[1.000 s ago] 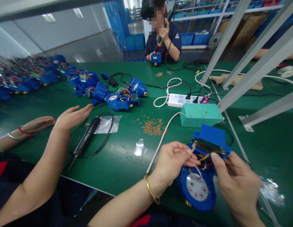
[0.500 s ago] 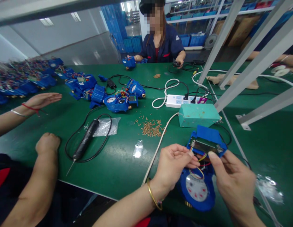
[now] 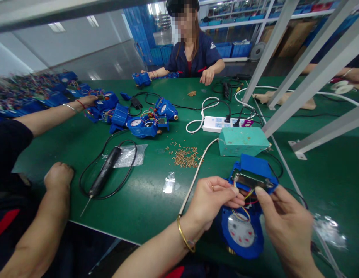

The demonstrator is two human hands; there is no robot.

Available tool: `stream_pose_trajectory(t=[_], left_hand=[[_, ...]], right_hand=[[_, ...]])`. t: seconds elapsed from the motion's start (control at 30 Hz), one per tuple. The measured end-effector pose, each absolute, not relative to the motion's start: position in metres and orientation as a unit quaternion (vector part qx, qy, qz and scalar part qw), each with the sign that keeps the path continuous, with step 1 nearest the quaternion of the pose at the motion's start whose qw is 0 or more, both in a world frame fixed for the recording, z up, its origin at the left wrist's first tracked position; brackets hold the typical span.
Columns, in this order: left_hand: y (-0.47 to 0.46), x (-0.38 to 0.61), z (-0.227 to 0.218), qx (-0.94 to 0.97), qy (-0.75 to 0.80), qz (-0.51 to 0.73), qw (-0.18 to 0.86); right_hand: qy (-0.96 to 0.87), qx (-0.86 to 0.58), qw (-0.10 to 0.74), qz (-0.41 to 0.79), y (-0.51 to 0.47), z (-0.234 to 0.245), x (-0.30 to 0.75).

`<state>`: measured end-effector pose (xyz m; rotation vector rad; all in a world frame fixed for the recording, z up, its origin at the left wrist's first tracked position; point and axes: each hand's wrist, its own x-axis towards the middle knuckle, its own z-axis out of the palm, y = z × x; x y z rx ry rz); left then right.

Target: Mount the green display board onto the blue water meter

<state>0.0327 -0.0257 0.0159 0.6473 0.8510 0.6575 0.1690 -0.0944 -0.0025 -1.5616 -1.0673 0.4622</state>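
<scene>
Both my hands are low in the view, holding a blue water meter [image 3: 241, 231] with its white dial facing up and its blue housing [image 3: 251, 170] opened out above it. My left hand [image 3: 214, 200], with a gold bangle on the wrist, pinches at the meter's inner edge near the coloured wires [image 3: 243, 213]. My right hand [image 3: 286, 227] grips the far side of the housing between thumb and fingers. A metal-faced circuit part [image 3: 250, 180] sits in the housing. The meter's underside is hidden.
A black electric screwdriver [image 3: 105, 173] lies on the green workbench [image 3: 150, 197], beside a plastic bag [image 3: 130, 155]. Small brass pieces [image 3: 185, 159], a white power strip [image 3: 216, 124] and a teal box [image 3: 243, 141] sit ahead. Further blue meters [image 3: 144, 127] stand at left, where a co-worker's hand [image 3: 89, 100] reaches.
My hands and the meter have barely moved. The co-worker's left arm has stretched toward the far meters, and the person opposite has shifted a blue meter leftward.
</scene>
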Motion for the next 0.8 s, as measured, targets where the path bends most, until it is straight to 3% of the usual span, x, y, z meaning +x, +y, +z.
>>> stream_pose_trajectory(t=[0.23,0.6,0.8], left_hand=[[-0.023,0.031,0.013,0.329,0.397,0.310,0.799],[-0.024,0.032,0.015,0.411,0.436,0.341,0.724],[-0.019,0.035,0.006,0.405,0.419,0.327,0.744]], right_hand=[[-0.427,-0.665,0.569,0.227,-0.094,0.000,0.170],[-0.324,-0.598,0.582,0.446,-0.088,-0.007,0.183],[-0.297,-0.558,0.583,0.511,-0.082,-0.009,0.194]])
